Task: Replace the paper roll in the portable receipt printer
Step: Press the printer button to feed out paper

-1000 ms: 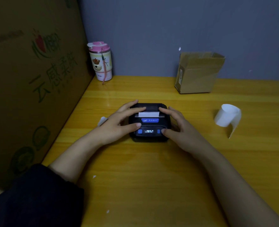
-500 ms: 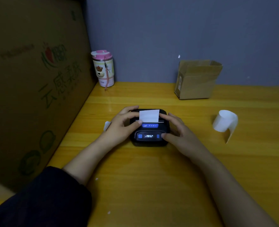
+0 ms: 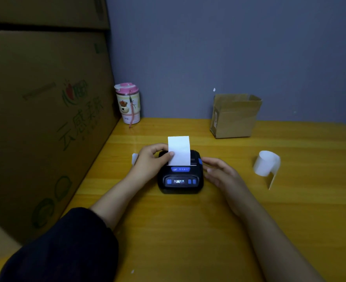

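Tabletop [image 3: 188, 231] bare near printer [image 3: 180, 178]; big carton [image 3: 46, 119] walls left.

A yellow wooden bench [image 3: 188, 231] runs back to a blue-grey wall [image 3: 229, 47]. Along its left edge stands a large cardboard carton [image 3: 36, 129], printed with faded green characters and round logos, with a second carton [image 3: 46, 11] stacked on top. In the back left corner, close to the carton, a pink-lidded tumbler [image 3: 128, 103] stands upright, showing a cartoon bear and a pink strap hanging down its side. Farther right, against the wall, sits a small open cardboard box [image 3: 235, 117] with a label on its left face. A few white specks lie on the bench's near part.
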